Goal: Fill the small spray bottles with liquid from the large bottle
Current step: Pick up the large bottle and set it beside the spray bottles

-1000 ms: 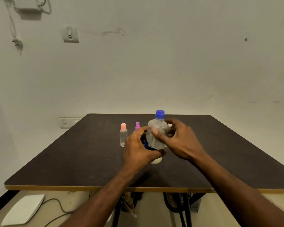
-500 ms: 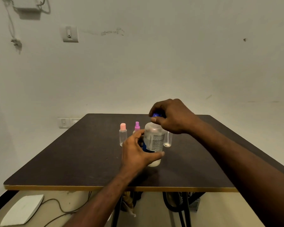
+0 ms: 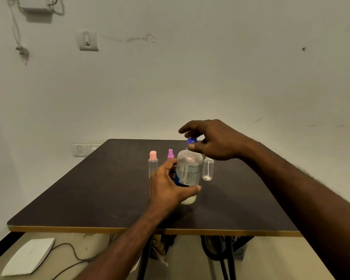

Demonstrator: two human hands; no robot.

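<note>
Uncapping only: our left hand grips the large bottle, our right hand pinches its blue cap; small spray bottles apparently unfilled.

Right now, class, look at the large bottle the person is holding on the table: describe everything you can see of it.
The large clear plastic bottle stands upright on the dark brown table. It has rounded shoulders, a blue screw cap, a printed label with a blue part, and a little pale liquid at its base. The left hand wraps its lower body; the right hand holds the cap from above. Small bottles stand just behind it.
</note>
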